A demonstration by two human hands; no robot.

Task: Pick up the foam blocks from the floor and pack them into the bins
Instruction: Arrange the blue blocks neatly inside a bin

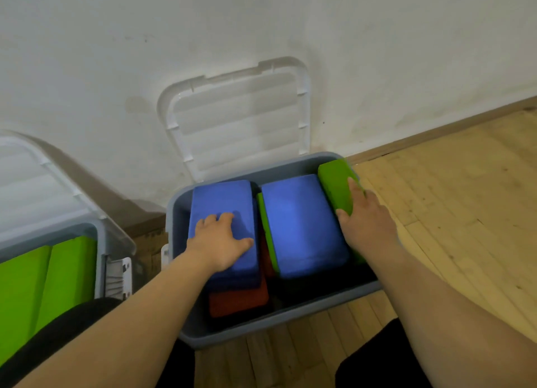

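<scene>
Grey bin (261,326): two blue blocks (302,225) flat on top, green block (334,181) at right wall.

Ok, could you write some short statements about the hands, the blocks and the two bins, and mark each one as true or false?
1. The left hand rests flat on the left blue block. True.
2. The right hand holds a red block. False: it grips a green block at the right end of the grey bin.
3. This bin's lid is closed. False: it stands open against the wall.
4. A red block lies deeper in this bin than the left blue block. True.
5. The bin on the left holds blue blocks. False: green blocks show in it.
</scene>
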